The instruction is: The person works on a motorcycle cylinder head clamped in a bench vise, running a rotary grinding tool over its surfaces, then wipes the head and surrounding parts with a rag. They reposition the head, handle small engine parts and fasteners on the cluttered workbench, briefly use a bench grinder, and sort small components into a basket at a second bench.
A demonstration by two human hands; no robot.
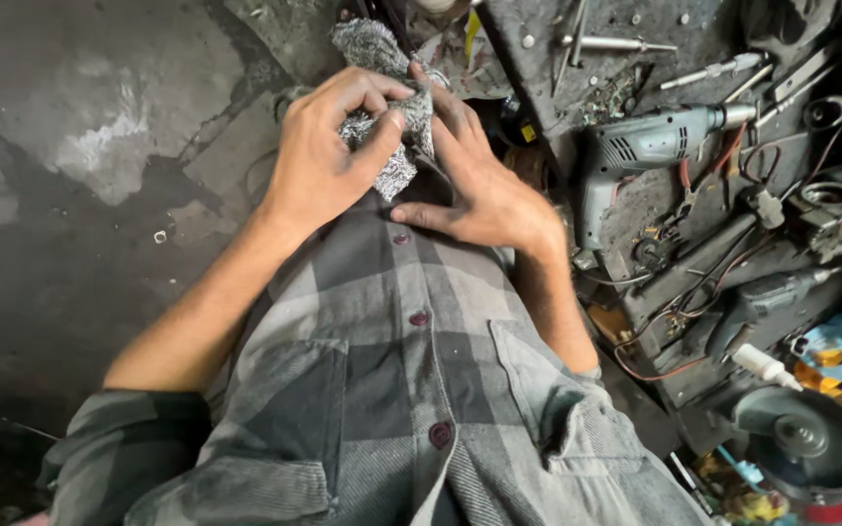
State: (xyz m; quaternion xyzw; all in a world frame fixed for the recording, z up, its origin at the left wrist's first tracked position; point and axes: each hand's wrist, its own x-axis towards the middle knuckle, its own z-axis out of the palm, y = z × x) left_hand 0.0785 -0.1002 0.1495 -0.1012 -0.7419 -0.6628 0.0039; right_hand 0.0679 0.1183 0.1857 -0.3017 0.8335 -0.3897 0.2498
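Note:
I look down my own grey checked shirt (392, 370) at both hands, held close together in front of my waist. My left hand (328, 151) pinches a speckled grey-and-white rag (377, 49) between thumb and fingers. My right hand (479, 185) presses against the same rag from the other side, its fingers partly under the cloth and grimy with dark dirt. The rag's upper end sticks up above the fingers; its middle is hidden between the hands.
A cluttered dark workbench (655, 205) fills the right side, holding a grey electric drill (645, 146), a second power tool (762, 297), screwdrivers (616, 44), loose wires, and an angle grinder (806, 438) at lower right. Stained concrete floor (80, 175) lies left.

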